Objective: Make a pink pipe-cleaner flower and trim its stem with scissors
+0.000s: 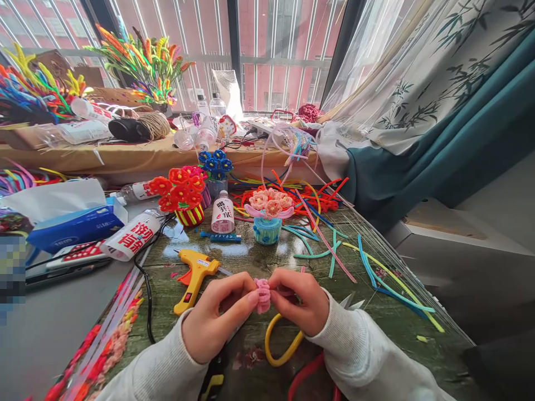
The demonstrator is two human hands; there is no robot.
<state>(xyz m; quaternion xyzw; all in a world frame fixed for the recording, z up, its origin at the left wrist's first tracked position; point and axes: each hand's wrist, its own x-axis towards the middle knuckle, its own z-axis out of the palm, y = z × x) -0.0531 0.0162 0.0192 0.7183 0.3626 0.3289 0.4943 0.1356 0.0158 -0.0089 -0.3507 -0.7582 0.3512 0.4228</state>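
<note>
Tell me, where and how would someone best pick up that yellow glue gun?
Probably by the handle of the yellow glue gun, coming from the person's side: it appears to lie on its side, handle slanting toward the person, nozzle pointing left. Fingers could wrap round near the orange trigger. The left hand is closest, but pinches the pink piece.

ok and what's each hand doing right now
Left hand: closed, pinching the pink fuzzy piece.
Right hand: closed, fingertips gripping its other side.
</note>
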